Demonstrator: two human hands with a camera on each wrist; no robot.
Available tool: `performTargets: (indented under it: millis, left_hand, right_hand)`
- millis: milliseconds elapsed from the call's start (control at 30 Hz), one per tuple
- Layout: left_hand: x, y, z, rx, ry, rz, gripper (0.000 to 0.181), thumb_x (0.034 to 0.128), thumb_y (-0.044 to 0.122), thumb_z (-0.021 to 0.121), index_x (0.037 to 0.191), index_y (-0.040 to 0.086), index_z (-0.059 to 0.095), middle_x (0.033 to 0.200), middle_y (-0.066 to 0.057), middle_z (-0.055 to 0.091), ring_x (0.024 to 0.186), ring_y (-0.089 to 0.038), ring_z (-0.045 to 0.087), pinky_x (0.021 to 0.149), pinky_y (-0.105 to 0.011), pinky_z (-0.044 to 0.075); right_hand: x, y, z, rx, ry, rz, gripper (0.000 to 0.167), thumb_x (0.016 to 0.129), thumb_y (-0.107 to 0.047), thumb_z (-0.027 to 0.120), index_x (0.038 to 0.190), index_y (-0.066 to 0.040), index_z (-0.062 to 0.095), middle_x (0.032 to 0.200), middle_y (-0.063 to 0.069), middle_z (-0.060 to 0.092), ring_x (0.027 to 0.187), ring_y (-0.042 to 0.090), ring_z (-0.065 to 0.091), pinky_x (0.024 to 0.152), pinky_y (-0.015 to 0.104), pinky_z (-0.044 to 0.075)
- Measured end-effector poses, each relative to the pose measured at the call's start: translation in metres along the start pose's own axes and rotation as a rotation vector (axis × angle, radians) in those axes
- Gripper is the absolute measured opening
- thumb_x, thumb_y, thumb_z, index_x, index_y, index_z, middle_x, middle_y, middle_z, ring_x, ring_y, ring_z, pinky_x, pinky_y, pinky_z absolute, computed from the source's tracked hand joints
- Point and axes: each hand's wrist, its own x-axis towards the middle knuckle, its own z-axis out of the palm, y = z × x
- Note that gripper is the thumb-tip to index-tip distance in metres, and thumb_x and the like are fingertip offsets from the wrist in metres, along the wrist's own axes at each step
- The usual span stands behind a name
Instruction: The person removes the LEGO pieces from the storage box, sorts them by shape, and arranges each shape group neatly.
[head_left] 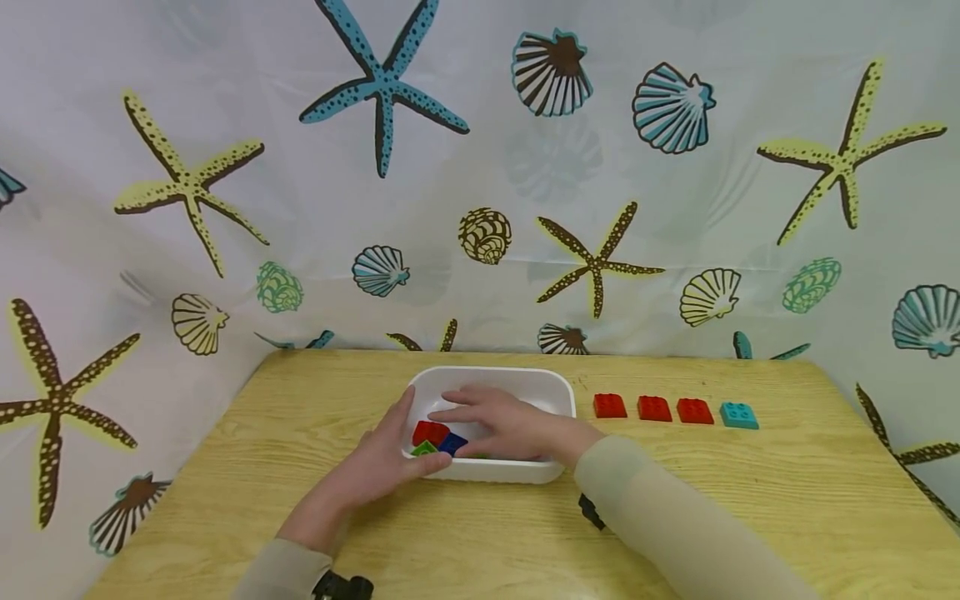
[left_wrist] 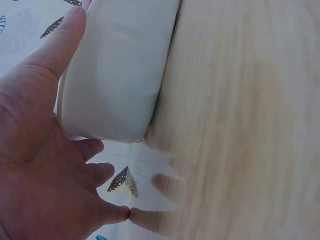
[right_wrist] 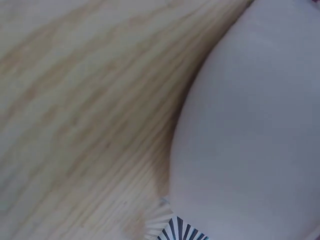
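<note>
The left hand [head_left: 375,462] grips the left end of a white bin [head_left: 498,472], its thumb along the front rim and its fingers at the left side. The left wrist view shows that hand [left_wrist: 45,140] around the corner of the bin [left_wrist: 115,75]. Over and inside the bin is the right hand [head_left: 510,423], fingers spread and slightly bent, with nothing visible held. A red brick [head_left: 430,432], a blue brick [head_left: 453,443] and a green brick [head_left: 423,448] lie at the bin's left end; the right palm hides part of the inside. Only the bin's wall [right_wrist: 250,125] shows in the right wrist view, not the hand.
Right of the bin, three red bricks [head_left: 610,406] [head_left: 655,408] [head_left: 695,411] and a turquoise brick [head_left: 739,415] stand in a spaced row on the wooden table [head_left: 480,542]. A curtain with starfish and shells [head_left: 480,317] hangs behind and at both sides.
</note>
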Motion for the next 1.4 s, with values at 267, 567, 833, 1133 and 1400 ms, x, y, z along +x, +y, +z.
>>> performTargets:
  millis: [267,567,833,1133,1400]
  left_hand:
    - [-0.004,0.000,0.000,0.010,0.001,-0.022,0.126,0.0970,0.059,0.081,0.176,0.004,0.000,0.181,-0.026,0.015,0.162,-0.052,0.025,0.121,-0.086,0.004]
    - [-0.003,-0.001,0.000,-0.017,-0.004,-0.014,0.124,0.0972,0.058,0.081,0.177,0.008,0.000,0.182,-0.022,0.014,0.163,-0.051,0.022,0.121,-0.087,0.003]
    - [-0.004,0.000,0.000,0.002,0.004,-0.002,0.126,0.0954,0.061,0.081,0.177,0.005,0.002,0.181,-0.023,0.016,0.163,-0.051,0.024,0.120,-0.087,0.004]
    - [-0.003,0.001,0.001,0.001,0.001,-0.018,0.125,0.0975,0.060,0.080,0.177,0.005,0.001,0.182,-0.023,0.015,0.162,-0.050,0.027,0.123,-0.085,0.005]
    - [-0.004,0.001,0.001,-0.014,0.001,-0.017,0.124,0.0966,0.057,0.082,0.177,0.006,0.002,0.182,-0.022,0.016,0.162,-0.049,0.028,0.124,-0.084,0.004]
  right_hand:
    - [0.003,0.001,0.006,0.008,-0.066,-0.037,0.060,0.111,-0.035,0.070,0.168,-0.028,0.051,0.179,0.008,0.034,0.167,0.038,0.021,0.135,0.059,0.014]
    - [0.003,0.001,0.007,-0.054,-0.109,-0.067,0.048,0.115,-0.036,0.062,0.162,-0.028,0.060,0.178,0.010,0.036,0.168,0.040,0.018,0.136,0.052,0.011]
    - [0.005,0.014,0.015,-0.153,-0.089,-0.107,0.046,0.116,-0.040,0.057,0.159,-0.026,0.063,0.177,0.009,0.039,0.167,0.037,0.022,0.137,0.047,0.011]
    - [0.003,-0.007,-0.001,-0.164,-0.134,0.068,0.048,0.118,-0.038,0.053,0.165,-0.027,0.056,0.177,0.008,0.038,0.167,0.036,0.023,0.135,0.049,0.019]
    - [0.006,0.000,0.001,-0.051,-0.090,0.137,0.051,0.116,-0.039,0.060,0.166,-0.028,0.054,0.176,0.003,0.040,0.167,0.027,0.025,0.135,0.045,0.021]
